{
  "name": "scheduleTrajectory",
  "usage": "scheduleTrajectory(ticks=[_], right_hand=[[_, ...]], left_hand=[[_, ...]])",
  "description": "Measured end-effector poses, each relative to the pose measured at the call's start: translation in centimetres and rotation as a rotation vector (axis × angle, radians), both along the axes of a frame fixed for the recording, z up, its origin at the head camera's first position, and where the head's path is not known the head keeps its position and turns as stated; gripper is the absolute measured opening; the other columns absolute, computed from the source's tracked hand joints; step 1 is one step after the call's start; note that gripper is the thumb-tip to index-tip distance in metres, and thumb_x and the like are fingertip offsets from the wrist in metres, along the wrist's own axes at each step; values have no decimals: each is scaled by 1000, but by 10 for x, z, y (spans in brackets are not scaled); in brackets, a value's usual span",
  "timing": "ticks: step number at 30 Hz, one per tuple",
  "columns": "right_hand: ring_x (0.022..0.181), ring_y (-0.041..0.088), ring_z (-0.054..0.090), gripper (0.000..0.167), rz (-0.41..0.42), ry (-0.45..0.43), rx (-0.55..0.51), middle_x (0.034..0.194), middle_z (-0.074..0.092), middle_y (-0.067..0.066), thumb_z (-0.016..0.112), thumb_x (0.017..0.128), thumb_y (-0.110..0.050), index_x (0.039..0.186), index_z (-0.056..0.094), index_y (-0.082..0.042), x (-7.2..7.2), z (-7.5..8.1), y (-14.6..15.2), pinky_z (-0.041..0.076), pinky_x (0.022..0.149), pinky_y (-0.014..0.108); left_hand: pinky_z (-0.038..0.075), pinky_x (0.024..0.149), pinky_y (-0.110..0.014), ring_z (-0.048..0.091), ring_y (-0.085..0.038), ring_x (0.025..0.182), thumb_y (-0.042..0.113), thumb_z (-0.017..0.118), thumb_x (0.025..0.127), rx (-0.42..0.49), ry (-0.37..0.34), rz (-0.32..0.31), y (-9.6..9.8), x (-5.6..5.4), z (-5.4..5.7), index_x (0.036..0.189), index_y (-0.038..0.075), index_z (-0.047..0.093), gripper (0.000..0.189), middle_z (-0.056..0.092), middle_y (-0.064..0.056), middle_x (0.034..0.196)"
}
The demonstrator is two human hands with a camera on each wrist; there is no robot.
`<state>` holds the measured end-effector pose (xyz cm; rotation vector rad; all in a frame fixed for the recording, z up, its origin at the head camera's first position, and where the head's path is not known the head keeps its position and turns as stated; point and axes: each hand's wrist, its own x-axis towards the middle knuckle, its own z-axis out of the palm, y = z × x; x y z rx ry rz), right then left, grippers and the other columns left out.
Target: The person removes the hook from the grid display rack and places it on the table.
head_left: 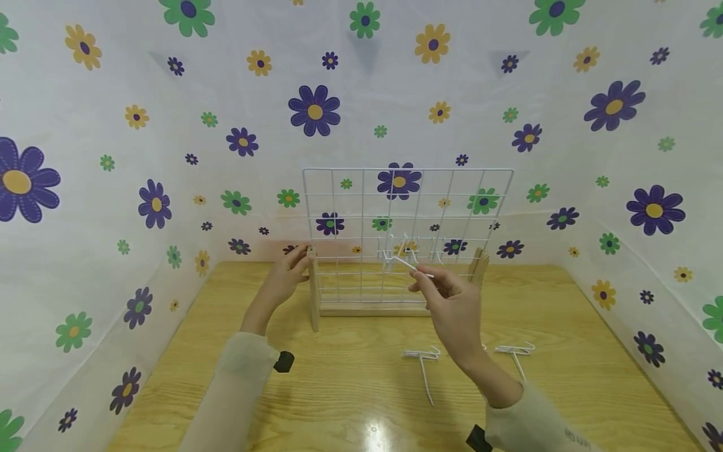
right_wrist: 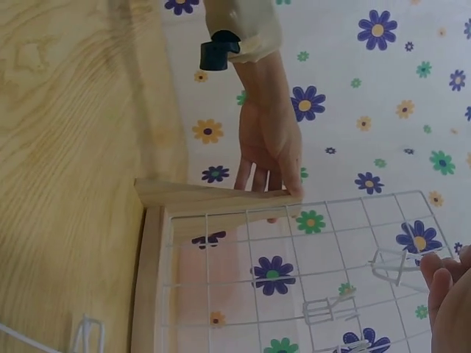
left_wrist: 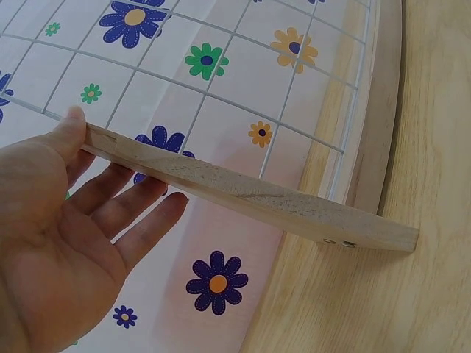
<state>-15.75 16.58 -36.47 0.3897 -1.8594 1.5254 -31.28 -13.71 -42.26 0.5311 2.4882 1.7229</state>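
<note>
In the head view, a white wire grid panel point(head_left: 407, 169) stands upright in a wooden stand. My left hand point(head_left: 287, 276) grips the top of the stand's left post point(head_left: 314, 295). The left wrist view shows the thumb on one side of that post point(left_wrist: 243, 187) and the fingers behind it. My right hand point(head_left: 454, 307) pinches the prong of a white wire hook point(head_left: 415, 266) between thumb and fingertips. The back end of this hook point(right_wrist: 397, 265) overlaps the grid's wires in the right wrist view. Further wire hooks point(head_left: 437, 248) hang on the grid beside it.
On the wooden table point(head_left: 339, 389) in front of the stand lie a wire hook point(head_left: 422, 355) and, to its right, another hook point(head_left: 515, 349), partly behind my right wrist. A white flowered cloth point(head_left: 361, 81) encloses the table at the back and sides.
</note>
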Motion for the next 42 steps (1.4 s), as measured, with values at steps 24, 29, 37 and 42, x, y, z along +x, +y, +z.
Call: scheduleTrajectory(ticks=[24, 29, 37, 42], right_hand=[[63, 8, 66, 9, -5, -182, -26, 80, 76, 9, 72, 95, 1, 102, 78, -1, 31, -59, -2, 44, 44, 14], [63, 8, 66, 9, -2, -241, -30, 80, 75, 11, 72, 96, 0, 103, 77, -1, 35, -71, -4, 48, 46, 15], [48, 7, 51, 7, 37, -216, -49, 76, 74, 10, 73, 94, 1, 100, 77, -1, 37, -85, -8, 36, 34, 15], [56, 9, 63, 7, 15, -246, -24, 77, 75, 5, 74, 94, -1, 100, 77, -3, 38, -95, -9, 44, 39, 15]], left_hand=[[53, 107, -49, 46, -41, 141, 37, 46, 112, -1, -3, -3, 0, 1, 0, 163, 11, 31, 60, 42, -21, 159], [53, 107, -49, 46, -41, 141, 36, 47, 112, 6, -10, -4, 0, 1, -1, 163, 12, 31, 60, 39, -21, 160], [52, 108, -50, 46, -41, 141, 35, 47, 112, 10, -17, -1, 1, 3, 1, 163, 10, 32, 58, 39, -21, 161], [53, 107, -48, 47, -40, 141, 37, 48, 111, 5, -11, 1, 0, 0, -1, 163, 13, 33, 58, 41, -20, 160]])
